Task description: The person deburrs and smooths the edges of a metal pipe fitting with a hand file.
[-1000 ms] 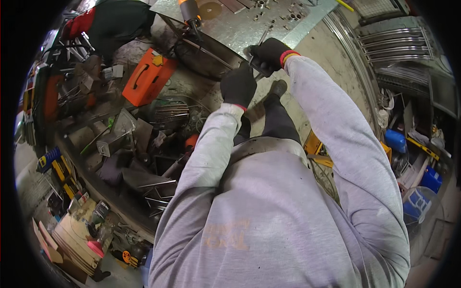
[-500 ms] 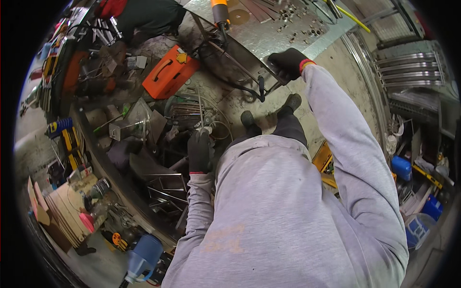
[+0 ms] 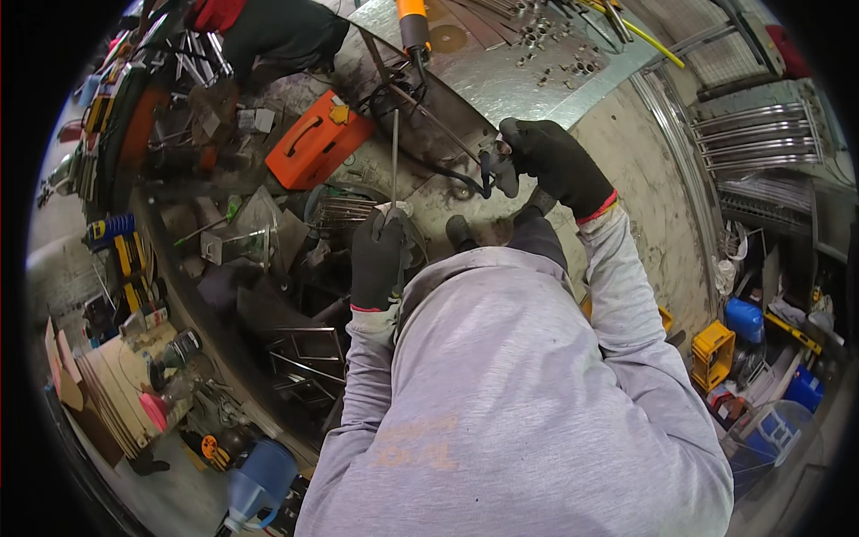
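Observation:
My left hand (image 3: 378, 255), in a dark glove with a red cuff edge, is closed around a thin metal rod (image 3: 395, 161) that points up and away from me. My right hand (image 3: 557, 166), gloved the same way, is pinched beside the table's near corner, with a small shiny metal piece (image 3: 502, 149) at its fingertips. Its exact kind is too small to make out. Just left of those fingers, a black cable (image 3: 461, 170) loops over the table frame. On the metal-topped table (image 3: 501, 89) lie several small metal rings (image 3: 583, 67).
An orange power tool (image 3: 414, 29) rests at the table's left edge. An orange case (image 3: 318, 139) stands on the floor, left of the table. Scrap metal frames (image 3: 304, 345) crowd my left side. Metal tubes (image 3: 756, 139) and a yellow crate (image 3: 713, 353) are at the right.
My right hand has come nearer from the table's edge, now with a shiny metal piece at its fingers. My left hand has raised the rod slightly and moved it right.

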Demonstrator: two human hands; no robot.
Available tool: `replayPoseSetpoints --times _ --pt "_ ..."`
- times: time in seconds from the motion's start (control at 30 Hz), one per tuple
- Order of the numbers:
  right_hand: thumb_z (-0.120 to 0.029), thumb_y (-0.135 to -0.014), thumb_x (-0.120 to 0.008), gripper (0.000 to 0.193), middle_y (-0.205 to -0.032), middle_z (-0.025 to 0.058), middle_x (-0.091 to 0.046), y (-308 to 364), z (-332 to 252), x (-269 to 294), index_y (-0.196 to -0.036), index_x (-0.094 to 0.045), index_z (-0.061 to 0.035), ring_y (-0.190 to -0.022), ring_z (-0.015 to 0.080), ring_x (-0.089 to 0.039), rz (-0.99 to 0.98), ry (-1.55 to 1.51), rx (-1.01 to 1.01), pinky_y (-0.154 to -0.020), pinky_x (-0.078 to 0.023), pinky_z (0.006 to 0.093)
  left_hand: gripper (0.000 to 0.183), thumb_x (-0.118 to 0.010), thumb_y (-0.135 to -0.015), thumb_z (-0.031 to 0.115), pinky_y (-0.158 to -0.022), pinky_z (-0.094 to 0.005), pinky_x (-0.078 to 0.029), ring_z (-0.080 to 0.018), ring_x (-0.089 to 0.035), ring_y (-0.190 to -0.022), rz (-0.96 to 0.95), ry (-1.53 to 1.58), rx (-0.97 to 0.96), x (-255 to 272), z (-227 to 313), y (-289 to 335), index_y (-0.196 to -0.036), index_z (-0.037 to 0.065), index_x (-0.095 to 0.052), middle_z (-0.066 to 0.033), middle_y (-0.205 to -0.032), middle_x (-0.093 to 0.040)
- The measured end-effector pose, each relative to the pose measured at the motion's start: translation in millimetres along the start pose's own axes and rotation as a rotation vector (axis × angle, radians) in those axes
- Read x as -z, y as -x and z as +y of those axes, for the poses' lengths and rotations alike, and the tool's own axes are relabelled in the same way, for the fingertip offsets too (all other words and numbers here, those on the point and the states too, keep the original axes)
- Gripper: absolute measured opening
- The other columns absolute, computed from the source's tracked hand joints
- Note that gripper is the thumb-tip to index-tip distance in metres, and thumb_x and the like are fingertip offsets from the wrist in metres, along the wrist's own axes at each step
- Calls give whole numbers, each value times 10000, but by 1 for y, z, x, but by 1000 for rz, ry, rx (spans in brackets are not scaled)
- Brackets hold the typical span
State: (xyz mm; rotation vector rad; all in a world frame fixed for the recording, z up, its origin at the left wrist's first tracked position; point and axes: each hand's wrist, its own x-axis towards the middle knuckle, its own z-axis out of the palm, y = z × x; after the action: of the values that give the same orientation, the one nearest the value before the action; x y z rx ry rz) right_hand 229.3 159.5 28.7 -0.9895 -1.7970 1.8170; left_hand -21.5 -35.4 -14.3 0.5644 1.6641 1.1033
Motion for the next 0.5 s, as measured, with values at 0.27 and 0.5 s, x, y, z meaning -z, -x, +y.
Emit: replayPoseSetpoints --times 0.27,0.5 --pt "-251 -1103 -551 271 -1006 35 -656 20 -18 4 -1111 -670 -7 -888 115 -655 56 32 114 -786 -544 273 238 -594 -1054 244 -577 -271 -433 -83 -539 -641 -73 -111 -94 -9 -21 -14 -1083 29 -693 6 -758 -616" --pt "-350 -1098 -544 410 -1026 81 -699 15 -11 7 -1157 -673 34 -976 189 -704 19 -153 128 -896 -565 335 192 -582 -1049 231 -490 -260 -421 -81 -548 -526 -126 -72 -107 -11 -21 -12 -961 70 -639 -7 -707 -598"
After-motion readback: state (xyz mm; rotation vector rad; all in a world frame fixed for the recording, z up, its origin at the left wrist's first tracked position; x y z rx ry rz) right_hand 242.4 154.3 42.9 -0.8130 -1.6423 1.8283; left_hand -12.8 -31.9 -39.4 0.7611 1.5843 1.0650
